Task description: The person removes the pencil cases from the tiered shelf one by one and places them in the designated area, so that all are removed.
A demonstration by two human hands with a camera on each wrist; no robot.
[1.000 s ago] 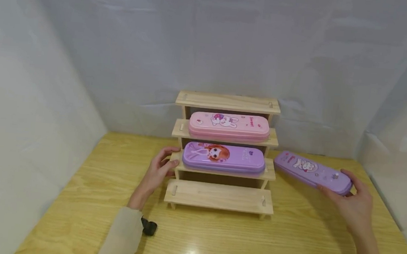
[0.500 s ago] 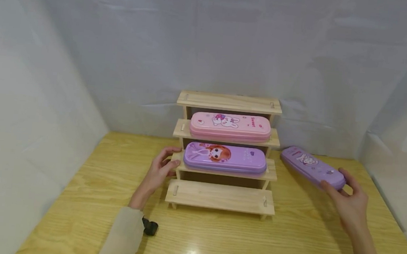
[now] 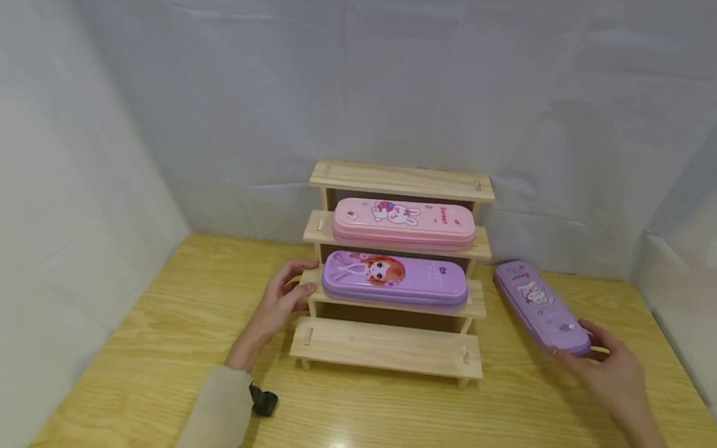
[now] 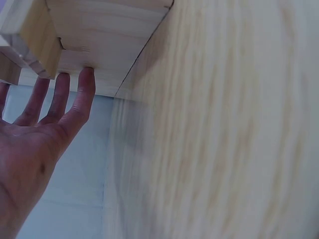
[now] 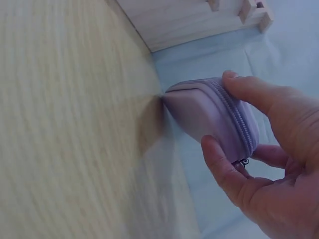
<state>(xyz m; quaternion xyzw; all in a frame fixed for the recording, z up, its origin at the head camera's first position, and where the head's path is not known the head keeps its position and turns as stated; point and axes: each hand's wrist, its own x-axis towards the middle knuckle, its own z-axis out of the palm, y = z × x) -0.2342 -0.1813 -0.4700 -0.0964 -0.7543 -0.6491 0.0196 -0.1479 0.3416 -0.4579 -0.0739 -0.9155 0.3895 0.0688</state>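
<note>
My right hand (image 3: 610, 378) grips the near end of a lilac zip pencil case (image 3: 537, 305) with a rabbit print, right of a stepped wooden shelf (image 3: 386, 347). The case slants, its far end pointing back and left. In the right wrist view, thumb and fingers hold the zipped end of the pencil case (image 5: 214, 112). My left hand (image 3: 275, 298) holds the left end of the shelf's second step from the bottom; in the left wrist view, fingertips (image 4: 86, 74) touch the side panel under it. A purple pencil case (image 3: 417, 282) with a doll print lies on that step.
One step higher lies a pink pencil case (image 3: 359, 217) with a rabbit print. The shelf's top plank (image 3: 401, 180) and lowest plank are bare. White sheeting (image 3: 267, 102) closes off the back and both sides of the wooden table (image 3: 198, 295).
My right hand has moved left and toward me, swinging the lilac pencil case from a flatter slant to a steeper one. The left hand, shelf and other two cases stay put.
</note>
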